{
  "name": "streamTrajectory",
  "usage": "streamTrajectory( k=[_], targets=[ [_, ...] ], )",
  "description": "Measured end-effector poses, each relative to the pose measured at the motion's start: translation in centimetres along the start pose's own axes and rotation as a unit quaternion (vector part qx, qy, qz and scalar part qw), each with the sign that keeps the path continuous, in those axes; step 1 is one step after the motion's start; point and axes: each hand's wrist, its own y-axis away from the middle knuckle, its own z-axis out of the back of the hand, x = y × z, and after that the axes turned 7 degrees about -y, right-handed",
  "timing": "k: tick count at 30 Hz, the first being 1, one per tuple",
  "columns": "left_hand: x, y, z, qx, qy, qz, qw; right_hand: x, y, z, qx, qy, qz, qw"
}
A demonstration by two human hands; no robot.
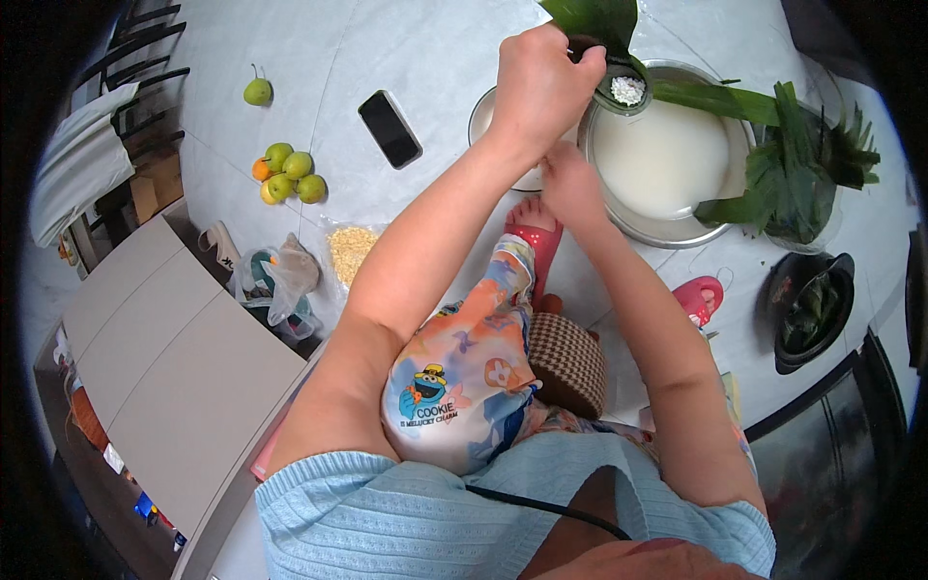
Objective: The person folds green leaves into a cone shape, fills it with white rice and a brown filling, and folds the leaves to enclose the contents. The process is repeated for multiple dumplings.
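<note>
My left hand (544,80) grips a long green leaf (605,25) folded into a cup. White grains, likely rice (628,90), show in the cup's mouth, over the near left rim of a steel basin (674,238). Cloudy white liquid (660,159) fills much of that basin. Just below, my right hand (573,185) is over a pale bowl (478,119), its fingers curled and partly hidden. Whether it holds anything cannot be made out. Both forearms and hands cover most of the bowl. One green leaf strip (714,99) lies across the basin's far right side.
Right of the basin, cut green leaves (790,167) pile in a clear container. A dark pot (812,312) with leaves stands nearer me. Leftward on the tiled floor are a phone (390,129), several green pears (297,165) and a bag of yellow grains (351,254). A checkered stool (569,362) is beneath me.
</note>
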Motion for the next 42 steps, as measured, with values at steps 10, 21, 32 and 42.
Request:
streamTrajectory(
  k=[10, 21, 32, 42],
  targets=[
    [-0.3, 0.1, -0.5, -0.009, 0.024, 0.000, 1.000, -8.5, -4.6, -10.5, -0.072, 0.269, 0.046, 0.959],
    [1.2, 0.1, -0.6, -0.030, 0.037, -0.001, 0.999, 1.0, -0.2, -0.3, -0.017, 0.122, 0.011, 0.992],
    [0.1, 1.2, -1.1, 0.025, -0.027, -0.010, 0.999, 6.1, 1.5, 12.4, -0.316, -0.248, 0.005, 0.916],
    [-0.2, 1.9, -2.0, 0.002, -0.017, -0.045, 0.999, 2.1, 2.1, 13.7, -0.323, -0.278, -0.071, 0.902]
  ],
)
